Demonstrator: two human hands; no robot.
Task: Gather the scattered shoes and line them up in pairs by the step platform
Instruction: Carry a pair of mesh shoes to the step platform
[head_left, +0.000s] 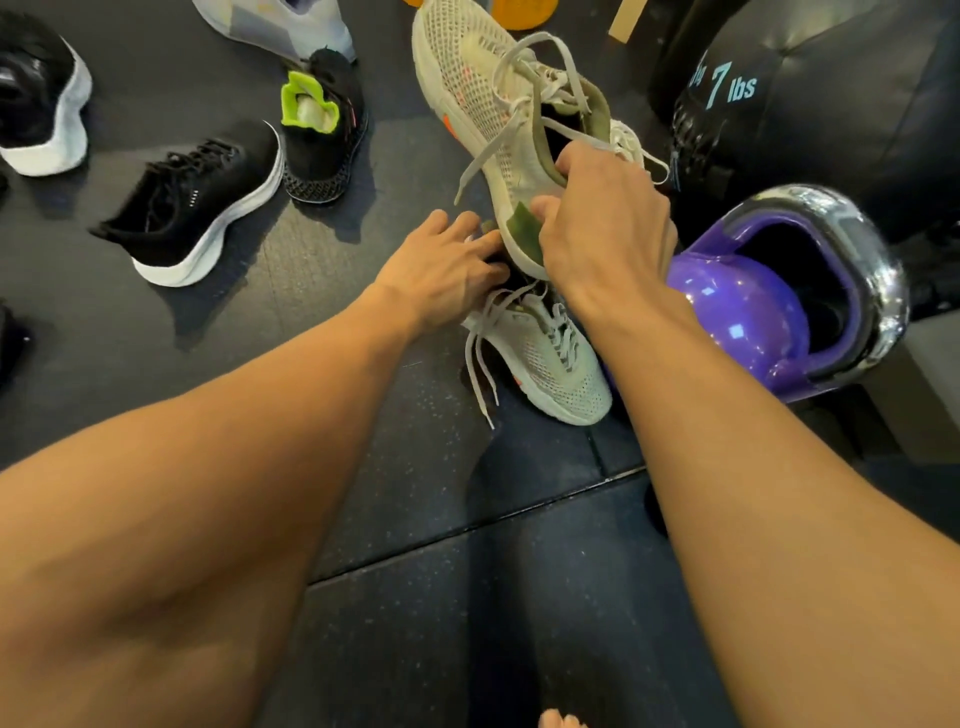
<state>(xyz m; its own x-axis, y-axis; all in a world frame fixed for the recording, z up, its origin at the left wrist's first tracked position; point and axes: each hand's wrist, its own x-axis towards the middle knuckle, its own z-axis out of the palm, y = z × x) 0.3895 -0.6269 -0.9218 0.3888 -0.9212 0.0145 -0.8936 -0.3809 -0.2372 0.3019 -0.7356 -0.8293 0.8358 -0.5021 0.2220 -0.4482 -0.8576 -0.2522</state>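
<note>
Dark gym floor (208, 332) | right hand (602, 234) grips raised mesh shoe (483, 98) by heel | left hand (441, 265) at floor-lying mate (545, 358) beside kettlebell (737, 322), hold unclear | best: pinch mate's heel, mind laces

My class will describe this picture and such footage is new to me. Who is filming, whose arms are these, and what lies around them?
The camera sits on a person's head and looks down, so the two bare arms are their own. The right hand grips a cream mesh shoe by its heel, raised in the air. The left hand, fingers stretched, reaches to the matching shoe on the dark mat. Further left lie a black shoe with a white sole and a black shoe with green lining. On the right are a purple kettlebell and a black ball marked 7 lbs.
</note>
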